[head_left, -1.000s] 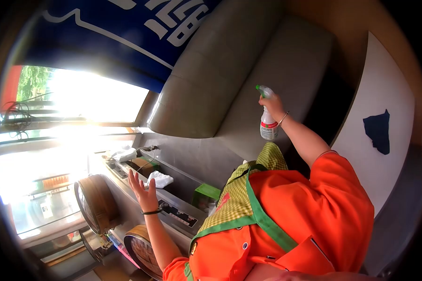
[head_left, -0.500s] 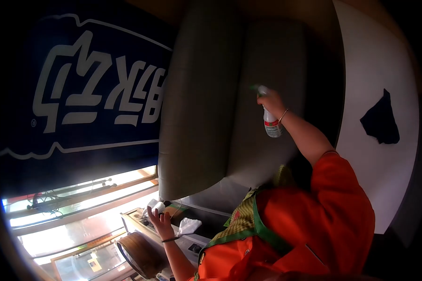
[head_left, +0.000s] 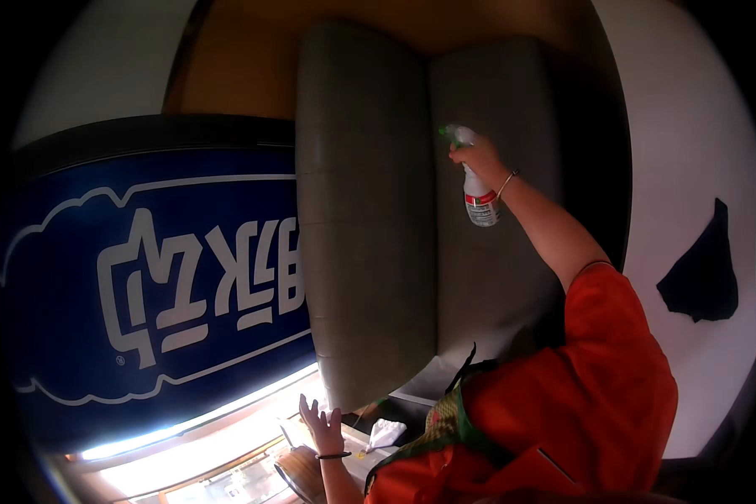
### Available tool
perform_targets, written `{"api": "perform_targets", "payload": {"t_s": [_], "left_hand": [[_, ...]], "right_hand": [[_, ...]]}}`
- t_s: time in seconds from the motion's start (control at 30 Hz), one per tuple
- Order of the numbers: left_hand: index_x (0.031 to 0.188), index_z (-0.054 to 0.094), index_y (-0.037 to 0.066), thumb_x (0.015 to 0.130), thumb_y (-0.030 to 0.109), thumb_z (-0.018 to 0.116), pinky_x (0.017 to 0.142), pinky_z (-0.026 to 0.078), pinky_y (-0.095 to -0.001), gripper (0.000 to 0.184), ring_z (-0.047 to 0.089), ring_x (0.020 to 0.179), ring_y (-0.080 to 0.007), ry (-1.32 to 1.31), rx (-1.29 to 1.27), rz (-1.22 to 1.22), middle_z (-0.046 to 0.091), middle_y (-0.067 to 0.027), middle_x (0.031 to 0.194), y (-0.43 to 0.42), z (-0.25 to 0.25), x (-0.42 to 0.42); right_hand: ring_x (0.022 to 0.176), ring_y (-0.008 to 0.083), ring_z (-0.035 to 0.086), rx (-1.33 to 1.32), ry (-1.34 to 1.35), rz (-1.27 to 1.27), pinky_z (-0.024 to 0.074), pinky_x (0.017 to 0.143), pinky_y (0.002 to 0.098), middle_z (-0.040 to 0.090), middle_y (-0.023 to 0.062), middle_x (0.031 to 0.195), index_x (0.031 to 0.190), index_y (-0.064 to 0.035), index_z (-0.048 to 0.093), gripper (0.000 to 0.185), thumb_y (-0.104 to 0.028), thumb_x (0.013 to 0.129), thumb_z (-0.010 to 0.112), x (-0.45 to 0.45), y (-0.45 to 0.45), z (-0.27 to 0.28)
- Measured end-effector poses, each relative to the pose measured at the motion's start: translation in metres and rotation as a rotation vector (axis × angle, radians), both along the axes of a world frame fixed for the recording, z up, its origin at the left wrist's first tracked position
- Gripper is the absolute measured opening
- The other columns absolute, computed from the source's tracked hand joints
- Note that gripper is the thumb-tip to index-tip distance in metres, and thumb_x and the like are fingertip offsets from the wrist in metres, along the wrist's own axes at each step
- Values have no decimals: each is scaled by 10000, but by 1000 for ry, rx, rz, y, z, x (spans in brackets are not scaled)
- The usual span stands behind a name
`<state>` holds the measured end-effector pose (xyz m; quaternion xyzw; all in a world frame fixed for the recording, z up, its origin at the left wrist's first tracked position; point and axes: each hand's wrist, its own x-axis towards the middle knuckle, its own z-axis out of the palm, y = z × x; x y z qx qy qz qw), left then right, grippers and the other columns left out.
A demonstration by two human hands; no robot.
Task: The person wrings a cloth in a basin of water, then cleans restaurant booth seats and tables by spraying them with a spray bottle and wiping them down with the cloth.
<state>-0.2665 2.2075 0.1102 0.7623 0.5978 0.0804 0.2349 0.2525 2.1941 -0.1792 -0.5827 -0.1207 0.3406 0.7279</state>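
My right hand (head_left: 479, 158) is wrapped round the neck of a white spray bottle (head_left: 481, 206) with a green nozzle and a red-banded label. It holds the bottle over the grey padded bench (head_left: 491, 277), apart from the surface. My left hand (head_left: 321, 428) is raised with its fingers spread and holds nothing. It is near the lower end of the bench's tall padded panel (head_left: 365, 210). A crumpled white cloth or tissue (head_left: 385, 433) lies close to that hand.
A white tabletop (head_left: 672, 109) stands on the right, with a dark cloth (head_left: 704, 273) on it. A blue panel with large white characters (head_left: 67, 311) is on the left. A round wooden container (head_left: 298, 472) is below my left hand, near a bright window (head_left: 168, 466).
The view has shifted, so the blue panel and dark cloth sit lower. The spray bottle stays in my right hand, slightly higher in view. My left hand remains spread and appears lower and further right.
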Motion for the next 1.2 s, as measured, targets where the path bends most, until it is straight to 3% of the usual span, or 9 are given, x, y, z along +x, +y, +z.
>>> {"api": "perform_targets", "payload": {"t_s": [0.1, 0.17, 0.3, 0.47, 0.63, 0.77, 1.1, 1.17, 1.2], "left_hand": [[1383, 146, 120, 730, -15, 606, 945, 344, -439, 810, 325, 1220, -335, -11, -14, 20, 179, -132, 1371, -2, 0, 8], [1384, 146, 119, 731, -15, 608, 947, 343, -436, 811, 328, 1215, -335, 15, -1, 34, 174, -131, 1369, -5, 2, 5], [1386, 141, 125, 727, -20, 613, 945, 333, -440, 824, 325, 1218, -318, 26, -29, 99, 163, -106, 1381, -21, 6, 8], [1387, 160, 153, 720, 3, 616, 924, 347, -425, 821, 340, 1208, -315, 44, -13, 173, 189, -103, 1397, -39, 8, 4], [1392, 123, 146, 760, 49, 594, 951, 324, -436, 794, 335, 1230, -283, 76, -27, 198, 183, -82, 1420, -53, 13, 1], [1392, 121, 147, 766, 78, 594, 960, 317, -447, 787, 333, 1229, -285, 72, -28, 191, 182, -82, 1421, -52, 7, -3], [1380, 166, 126, 719, 34, 633, 935, 342, -432, 815, 358, 1202, -321, -49, -87, 137, 175, -107, 1387, -44, -10, -6], [1380, 168, 123, 729, 49, 633, 927, 345, -423, 803, 374, 1187, -314, -64, -97, 117, 194, -110, 1374, -44, -13, -5], [1380, 170, 123, 731, 60, 636, 925, 345, -423, 802, 376, 1184, -313, -71, -101, 107, 197, -112, 1371, -45, -17, -7]], "right_hand": [[627, 120, 538, 154, 58, -127, 405, 559, 275, 575, 45, 667, 727, -7, 579, 125, -65, 616, 579, 34, 16, -9], [623, 127, 543, -94, -46, -187, 405, 557, 277, 586, 50, 673, 728, -8, 581, 131, -61, 608, 576, 54, 24, -10], [592, 123, 524, -143, -137, -190, 406, 555, 273, 572, 47, 643, 738, -9, 584, 156, -85, 601, 591, 96, 40, -5], [587, 211, 563, 64, -162, -335, 430, 557, 333, 581, 115, 603, 684, -5, 598, 191, -164, 578, 599, 125, 67, 4], [617, 276, 575, -394, -258, -342, 449, 599, 355, 592, 157, 641, 752, 15, 606, 256, -187, 595, 597, 154, 68, 1], [592, 245, 568, -103, -274, -391, 435, 563, 352, 589, 153, 623, 735, 14, 601, 229, -163, 591, 590, 147, 59, -11], [539, 152, 519, -296, -216, -247, 394, 496, 306, 540, 76, 556, 691, 7, 576, 162, -114, 584, 580, 102, -11, -33], [526, 132, 513, -16, -43, -256, 393, 482, 282, 541, 66, 553, 731, 16, 572, 164, -83, 601, 564, 96, -29, -35], [526, 132, 513, -24, -53, -257, 393, 482, 282, 541, 66, 553, 731, 16, 572, 164, -83, 601, 564, 97, -37, -30]]}}
